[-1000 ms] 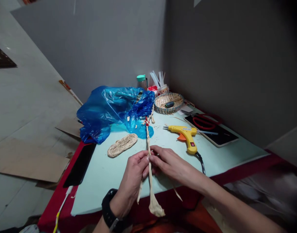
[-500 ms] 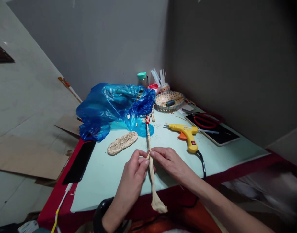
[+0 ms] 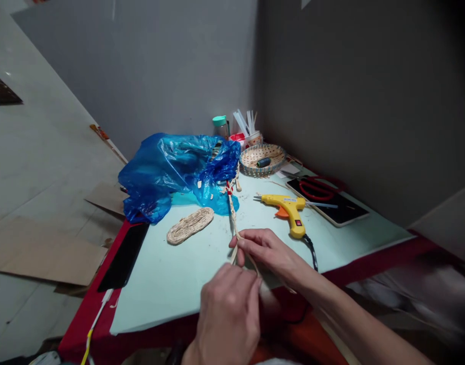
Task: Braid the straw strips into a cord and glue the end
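A pale braided straw cord (image 3: 231, 213) runs across the light green table top (image 3: 171, 274) from the blue plastic bag (image 3: 171, 167) toward me. My right hand (image 3: 268, 251) pinches the cord's near end with closed fingers. My left hand (image 3: 228, 309) is closer to the camera, fingers curled round loose straw strands that lead off the braid. A small red tie sits on the cord near the bag. A flat oval mat of coiled braid (image 3: 190, 225) lies just left of the cord.
A yellow glue gun (image 3: 289, 210) with a black cable lies right of the cord. Red-handled scissors (image 3: 318, 188) rest on a dark tablet (image 3: 342, 208). A woven basket (image 3: 262, 158), a green-capped jar (image 3: 220, 126) and a cup of sticks stand at the back. Cardboard lies on the floor at left.
My left hand has pulled back toward me, drawing the loose strands away from the braid. My right hand stays at the cord's end. The view has shifted slightly.
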Demonstrator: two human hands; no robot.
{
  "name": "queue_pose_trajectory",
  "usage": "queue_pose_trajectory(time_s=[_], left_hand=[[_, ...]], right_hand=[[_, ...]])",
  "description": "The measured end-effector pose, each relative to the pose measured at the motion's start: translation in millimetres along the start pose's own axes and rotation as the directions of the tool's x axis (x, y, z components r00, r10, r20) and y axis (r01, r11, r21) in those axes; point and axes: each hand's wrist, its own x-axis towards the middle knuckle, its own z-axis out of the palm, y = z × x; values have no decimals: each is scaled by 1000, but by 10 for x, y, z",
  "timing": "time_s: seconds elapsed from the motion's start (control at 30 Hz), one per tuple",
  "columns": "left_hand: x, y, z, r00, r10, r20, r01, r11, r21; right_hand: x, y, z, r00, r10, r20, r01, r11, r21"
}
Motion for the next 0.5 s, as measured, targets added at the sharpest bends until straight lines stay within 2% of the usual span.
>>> queue_pose_trajectory(time_s=[0.03,0.07,0.1,0.13,0.17,0.2,0.23,0.27,0.3,0.33,0.4,0.5], left_hand=[[56,-24,-59,998,-66,-14,65,996,-67],[125,-57,-118,983,-163,-83,151,980,-128],[199,-98,-165,954,-281,-99,255,943,-215],[272,-144,-191,911,-405,-76,355,864,-356],[339,-193,-194,875,-484,35,428,736,-524],[395,-241,-173,850,-491,190,483,582,-654],[437,-285,-136,822,-447,352,542,426,-724],[466,-323,-89,797,-394,459,585,312,-748],[480,-354,-42,781,-361,510,609,256,-751],[483,-377,-1,770,-349,534,623,229,-748],[466,-400,45,766,-378,520,622,234,-747],[427,-395,41,737,-420,529,647,213,-733]], right_hand=[[-9,-7,0,1000,-7,1,7,1000,24],[-17,-17,4,1000,-15,-1,15,999,37],[-24,-29,12,1000,-23,-1,23,999,36],[-29,-42,20,999,-36,1,36,999,27],[-34,-53,28,999,-52,15,52,998,19],[-36,-61,33,997,-70,36,70,997,15],[-38,-66,34,995,-90,52,90,996,3],[-39,-65,30,992,-110,62,111,993,-25],[-41,-61,23,990,-124,69,129,989,-73],[-46,-54,13,989,-130,73,139,980,-141],[-68,-37,-3,988,-133,80,151,942,-298],[-134,-36,2,988,-136,68,152,862,-483]])
